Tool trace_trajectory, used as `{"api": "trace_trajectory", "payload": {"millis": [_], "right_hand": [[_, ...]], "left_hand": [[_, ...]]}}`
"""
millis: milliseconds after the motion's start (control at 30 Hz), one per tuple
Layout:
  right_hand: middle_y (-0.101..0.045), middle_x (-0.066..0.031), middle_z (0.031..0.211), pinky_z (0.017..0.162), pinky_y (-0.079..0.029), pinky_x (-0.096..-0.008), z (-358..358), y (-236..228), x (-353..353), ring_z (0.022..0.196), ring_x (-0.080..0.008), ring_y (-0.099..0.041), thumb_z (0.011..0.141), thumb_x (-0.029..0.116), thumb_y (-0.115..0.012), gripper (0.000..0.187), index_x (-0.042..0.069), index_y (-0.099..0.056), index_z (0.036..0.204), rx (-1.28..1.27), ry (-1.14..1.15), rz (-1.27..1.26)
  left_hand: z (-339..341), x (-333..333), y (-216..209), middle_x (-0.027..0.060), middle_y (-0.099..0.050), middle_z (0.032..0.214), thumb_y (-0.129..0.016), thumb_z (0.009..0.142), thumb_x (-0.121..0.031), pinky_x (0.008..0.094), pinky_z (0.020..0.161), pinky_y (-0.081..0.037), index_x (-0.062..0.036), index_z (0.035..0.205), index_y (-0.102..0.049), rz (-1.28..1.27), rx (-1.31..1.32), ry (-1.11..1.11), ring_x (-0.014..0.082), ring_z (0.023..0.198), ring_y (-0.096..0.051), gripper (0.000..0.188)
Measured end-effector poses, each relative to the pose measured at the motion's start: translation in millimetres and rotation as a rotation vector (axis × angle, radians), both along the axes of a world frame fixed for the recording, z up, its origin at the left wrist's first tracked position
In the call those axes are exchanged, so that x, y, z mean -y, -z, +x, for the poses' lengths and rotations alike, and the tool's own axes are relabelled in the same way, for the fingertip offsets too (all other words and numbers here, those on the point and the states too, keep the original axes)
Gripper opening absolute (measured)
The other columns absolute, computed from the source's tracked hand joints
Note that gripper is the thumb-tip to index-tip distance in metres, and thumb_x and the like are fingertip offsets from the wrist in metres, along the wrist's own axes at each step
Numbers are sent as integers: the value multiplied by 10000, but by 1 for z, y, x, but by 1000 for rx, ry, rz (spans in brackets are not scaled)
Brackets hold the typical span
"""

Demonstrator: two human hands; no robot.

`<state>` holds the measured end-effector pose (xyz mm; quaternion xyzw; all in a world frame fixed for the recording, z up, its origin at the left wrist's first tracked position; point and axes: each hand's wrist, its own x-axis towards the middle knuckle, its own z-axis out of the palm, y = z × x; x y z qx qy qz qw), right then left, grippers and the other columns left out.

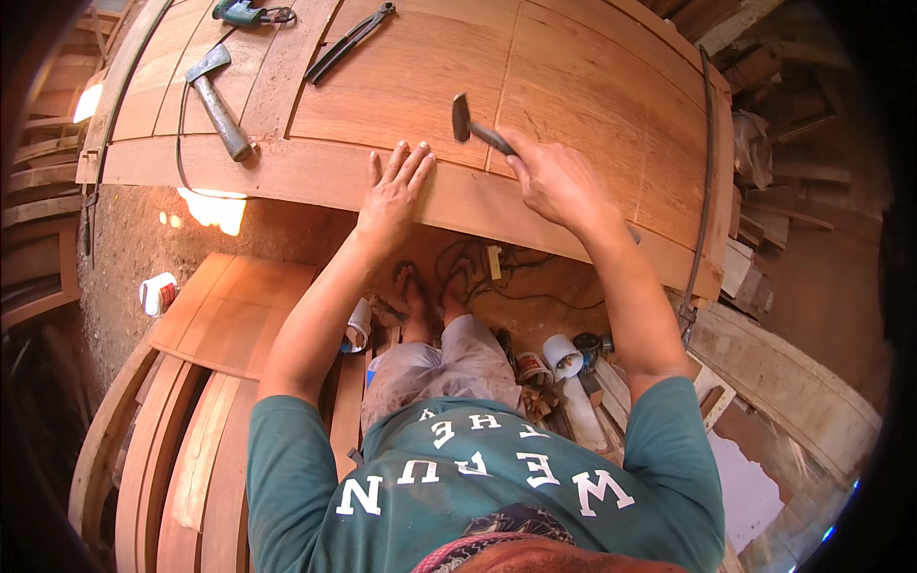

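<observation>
In front of me lies a large reddish-brown panelled wooden door (pixel 592 105). My right hand (pixel 564 186) is wrapped round the handle of a hammer (pixel 462 118), whose dark head is raised over the panel. My left hand (pixel 394 196) rests with fingers stretched out on the door's near rail, a little left of the hammer. A hatchet (pixel 220 105) with a worn handle lies on the door farther left. Beyond it are long-handled pincers (pixel 350 43) and a green corded power tool (pixel 246 13).
Dark bar clamps (pixel 708 172) run across both ends of the door. Wooden boards (pixel 205 458) are stacked at my lower left under a smaller panel (pixel 234 310). White containers (pixel 562 355) and offcuts stand by my legs, and cables (pixel 535 277) trail on the ground near my feet.
</observation>
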<state>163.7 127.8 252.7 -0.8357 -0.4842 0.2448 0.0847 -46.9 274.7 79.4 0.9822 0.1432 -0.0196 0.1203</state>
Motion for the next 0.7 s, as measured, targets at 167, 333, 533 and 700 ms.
{"api": "trace_trajectory", "payload": {"millis": [167,333,533,700], "right_hand": [[-723,-283,1074,825,-544,-569,-33,36,56,987,-500,-688,1043,143,-572,368,65,-586,1402,-49,256,271],[-718,-285,1105,821,-557,-550,-74,87,94,1001,-498,-696,1055,137,-576,417,63,-555,1464,-57,383,487],[-685,-213,992,729,-554,-546,-89,100,96,850,-448,-694,1054,133,-594,543,175,-494,1585,28,353,443],[-676,-204,976,694,-549,-536,-88,101,91,809,-437,-686,1043,88,-605,617,224,-449,1624,106,293,280]], "left_hand": [[1,2,1,74,-277,1743,-643,879,-89,653,1279,-178,-100,1665,-306,-10,27,2,343,1618,-226,854],[2,3,-2,75,-280,1741,-644,870,-74,655,1276,-178,-103,1666,-302,0,-3,-5,345,1617,-229,867],[1,1,2,77,-281,1741,-644,861,-52,657,1274,-184,-108,1664,-304,-4,33,1,352,1614,-232,873],[1,0,-2,77,-285,1738,-661,836,-24,649,1276,-191,-108,1666,-298,-11,3,2,358,1615,-225,909]]}}
